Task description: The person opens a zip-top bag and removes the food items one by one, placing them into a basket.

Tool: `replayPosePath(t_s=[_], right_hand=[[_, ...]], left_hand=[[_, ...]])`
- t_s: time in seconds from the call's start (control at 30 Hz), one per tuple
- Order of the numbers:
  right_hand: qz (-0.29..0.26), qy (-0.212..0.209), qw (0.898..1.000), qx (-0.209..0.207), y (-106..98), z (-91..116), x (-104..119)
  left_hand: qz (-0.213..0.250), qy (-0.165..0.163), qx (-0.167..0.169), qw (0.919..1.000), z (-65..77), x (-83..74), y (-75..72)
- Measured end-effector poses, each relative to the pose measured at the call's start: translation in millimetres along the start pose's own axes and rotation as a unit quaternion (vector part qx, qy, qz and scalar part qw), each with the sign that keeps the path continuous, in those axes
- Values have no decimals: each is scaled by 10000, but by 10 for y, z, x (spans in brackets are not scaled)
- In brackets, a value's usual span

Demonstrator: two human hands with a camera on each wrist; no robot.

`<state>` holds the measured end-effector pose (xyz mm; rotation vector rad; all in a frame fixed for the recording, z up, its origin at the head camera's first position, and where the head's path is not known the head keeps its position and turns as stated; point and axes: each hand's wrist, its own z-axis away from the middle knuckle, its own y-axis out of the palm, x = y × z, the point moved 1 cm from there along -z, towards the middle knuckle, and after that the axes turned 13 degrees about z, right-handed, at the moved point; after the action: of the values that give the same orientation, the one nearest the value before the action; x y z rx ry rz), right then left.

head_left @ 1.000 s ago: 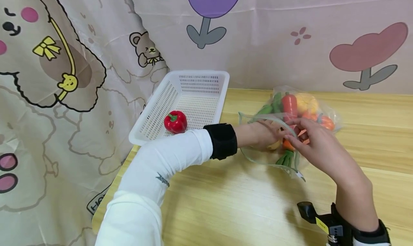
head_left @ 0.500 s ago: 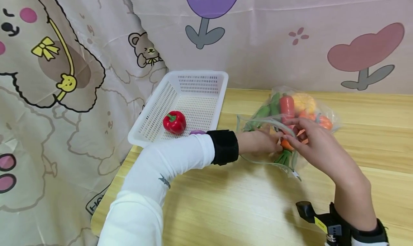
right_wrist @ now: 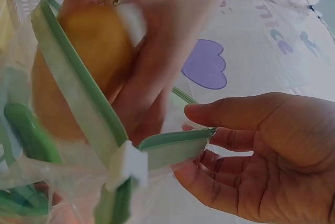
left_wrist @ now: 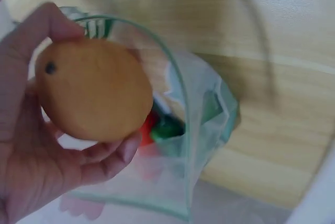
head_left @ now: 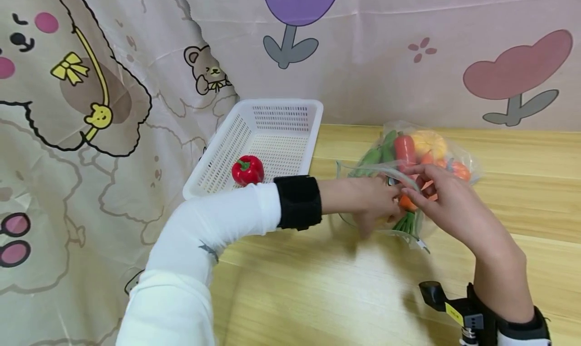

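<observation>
My left hand [head_left: 376, 199] is at the mouth of a clear zip bag [left_wrist: 207, 124] with a green-edged opening. Its thumb and fingers grip a rounded orange-brown fruit or vegetable [left_wrist: 97, 90] with a dark spot. That piece is at the opening, partly behind the zip strip [right_wrist: 78, 82] in the right wrist view. My right hand [head_left: 447, 199] pinches the bag's edge between thumb and fingers. Through the plastic show a red vegetable [head_left: 405, 150], green ones [head_left: 369, 159], a yellow piece [head_left: 428, 143], an orange one [head_left: 460, 171] and a carrot [head_left: 407, 203] with green tops.
Left of the bag stands a white perforated basket [head_left: 277, 103] holding a red bell pepper [head_left: 247, 170]. My left sleeve [head_left: 236, 212] crosses the basket's near edge. Printed cloth [head_left: 363, 73] hangs behind the wooden table [head_left: 327, 285]. A white slider [right_wrist: 127, 164] sits on the zip.
The left hand has turned and lifted at the bag mouth, its forearm shifting left. A purple item glimpsed in the basket half a second ago is hidden by the arm. The right hand stays put.
</observation>
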<state>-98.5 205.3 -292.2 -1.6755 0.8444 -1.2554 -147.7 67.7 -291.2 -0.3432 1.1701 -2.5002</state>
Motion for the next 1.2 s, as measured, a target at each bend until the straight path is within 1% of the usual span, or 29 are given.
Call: replayPosePath(t_s=[0.1,0.17,0.23,0.27,0.3,0.37,0.4,0.43,0.5,0.57,0.63,0.7,0.77,0.83,0.87,0.93,0.97,1.03,1.07,1.1,1.2], right_hand=[[-6,-56,10000,-71,2,10,-7],[-10,-96,9999,-125,1,16,-11],[-9,-119,9998,-158,0,18,-13],[-7,-123,9998,-164,-1,17,-12],[-6,-126,9998,-166,-3,15,-10],[2,-126,9998,-170,-5,12,-6],[7,-116,9998,-166,-6,12,-4],[10,-108,9998,-157,-6,11,-2],[18,-81,9999,-125,-8,12,1],[24,-53,9999,-86,-8,13,3],[14,-28,10000,-33,-7,13,4],[14,-15,10000,-6,-6,12,6],[17,-19,10000,-5,-4,10,2],[19,-24,10000,1,-2,8,-6],[28,-34,10000,-13,-1,6,-10],[39,-42,10000,-21,1,4,-18],[44,-46,10000,-27,1,3,-22],[43,-45,10000,-27,3,1,-27],[38,-40,10000,-25,4,0,-29],[31,-40,10000,-25,6,0,-31],[15,-47,10000,-32,11,-1,-36]], left_hand=[[13,262,-146,9996,241,24,17],[39,382,-328,9987,426,60,46],[172,413,-544,9975,615,122,80],[251,356,-654,9969,708,163,99],[387,239,-760,9961,796,211,119],[660,-101,-941,9933,952,327,165],[783,-348,-993,9914,1020,387,193],[831,-595,-1007,9897,1075,446,227],[973,-1035,-923,9855,1154,551,307],[940,-1336,-707,9840,1194,630,395],[876,-1493,-460,9838,1205,685,481],[949,-1616,-287,9819,1198,728,557],[1016,-1709,-204,9798,1177,770,617],[981,-1800,-225,9785,1146,812,664],[879,-1842,-286,9785,1132,831,682],[200,-1804,-419,9825,1102,865,710],[-147,-1787,-506,9825,1087,879,719],[-661,-1839,-732,9780,1057,903,730],[-784,-1887,-862,9751,1043,911,731],[-806,-1955,-1002,9722,1031,919,729],[-389,-2213,-1469,9633,998,916,690]])
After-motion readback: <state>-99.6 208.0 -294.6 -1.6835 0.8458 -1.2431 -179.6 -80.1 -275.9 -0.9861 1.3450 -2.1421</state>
